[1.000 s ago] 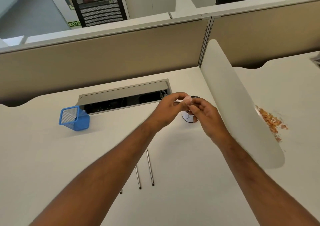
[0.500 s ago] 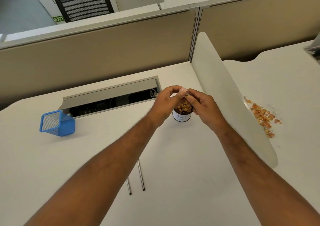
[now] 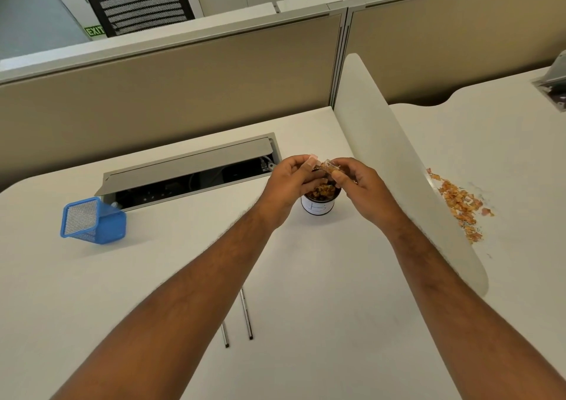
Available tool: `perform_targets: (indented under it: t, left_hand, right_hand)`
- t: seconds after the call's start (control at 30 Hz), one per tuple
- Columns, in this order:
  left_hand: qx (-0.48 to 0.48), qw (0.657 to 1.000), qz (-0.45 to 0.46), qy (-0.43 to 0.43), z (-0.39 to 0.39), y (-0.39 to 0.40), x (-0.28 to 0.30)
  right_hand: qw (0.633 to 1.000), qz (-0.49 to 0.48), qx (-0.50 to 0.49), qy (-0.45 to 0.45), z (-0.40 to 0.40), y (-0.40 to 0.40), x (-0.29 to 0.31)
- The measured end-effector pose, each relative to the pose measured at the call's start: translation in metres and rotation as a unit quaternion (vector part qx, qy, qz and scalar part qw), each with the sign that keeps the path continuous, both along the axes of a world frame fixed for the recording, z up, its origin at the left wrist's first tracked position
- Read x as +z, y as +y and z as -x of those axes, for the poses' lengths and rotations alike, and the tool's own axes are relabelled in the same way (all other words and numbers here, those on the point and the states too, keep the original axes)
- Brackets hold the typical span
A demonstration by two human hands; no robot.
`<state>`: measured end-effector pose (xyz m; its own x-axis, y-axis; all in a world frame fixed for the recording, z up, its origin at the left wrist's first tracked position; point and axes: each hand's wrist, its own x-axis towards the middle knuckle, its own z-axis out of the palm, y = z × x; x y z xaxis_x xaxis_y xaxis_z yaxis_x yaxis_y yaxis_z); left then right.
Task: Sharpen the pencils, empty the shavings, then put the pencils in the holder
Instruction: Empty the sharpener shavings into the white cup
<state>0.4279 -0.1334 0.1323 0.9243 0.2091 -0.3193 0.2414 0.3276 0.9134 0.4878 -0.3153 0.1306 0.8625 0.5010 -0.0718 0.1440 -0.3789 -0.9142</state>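
A small clear sharpener [image 3: 329,166] sits tilted above a white cup [image 3: 318,208] heaped with orange shavings [image 3: 322,191]. Two pencils [image 3: 246,314] lie parallel on the desk (partly hidden); a blue mesh holder [image 3: 92,219] rests tipped, well apart.

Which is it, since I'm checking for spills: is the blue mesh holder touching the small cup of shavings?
Apart. The head view shows the blue mesh holder lying far left of the cup, with bare desk between them.

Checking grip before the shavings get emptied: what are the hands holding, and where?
Both hands pinch a small clear sharpener by its ends.
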Motion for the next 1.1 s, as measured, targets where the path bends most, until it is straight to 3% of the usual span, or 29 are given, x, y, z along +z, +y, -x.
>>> perform_targets:
  t: [0.27,0.43,0.5,1.1]
  left_hand:
    - [0.003,0.994,-0.111,0.008,0.001,0.007,-0.007]
    - [-0.028,0.949,-0.313,-0.008,-0.004,0.008,-0.008]
    - [-0.043,0.936,-0.350,-0.012,-0.006,0.008,-0.008]
    - [-0.029,0.947,-0.321,-0.001,-0.003,0.011,-0.011]
  right_hand:
    - [0.996,0.072,-0.010,-0.052,0.000,-0.001,-0.003]
    - [0.989,0.101,-0.008,-0.108,0.001,-0.003,0.000]
    - [0.985,0.111,0.003,-0.128,0.001,-0.002,0.000]
    - [0.982,0.117,-0.003,-0.149,-0.001,-0.004,-0.008]
